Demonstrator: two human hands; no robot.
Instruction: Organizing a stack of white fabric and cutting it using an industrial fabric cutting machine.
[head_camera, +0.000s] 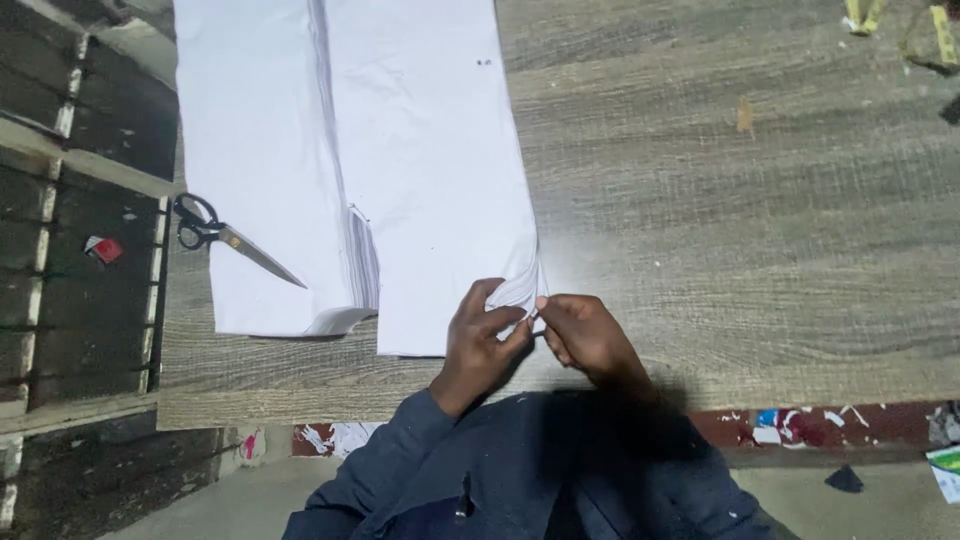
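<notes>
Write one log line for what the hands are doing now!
left hand: pinching white paper stack corner | right hand: pinching same corner | black-handled scissors: lying on paper

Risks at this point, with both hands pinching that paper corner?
1. The left hand and right hand pinch the right stack of white sheets at its near corner only; the corner may crease or tear.
2. Pulling there could fan that stack out of line.
3. The scissors lie on the left stack near the table edge; a tug might knock them off.

Looks like a tailoring/cutting workshop: big wood worktable (720, 230) w/ stacked white sheets (340, 150), scissors (225, 238), scraps on floor.
</notes>
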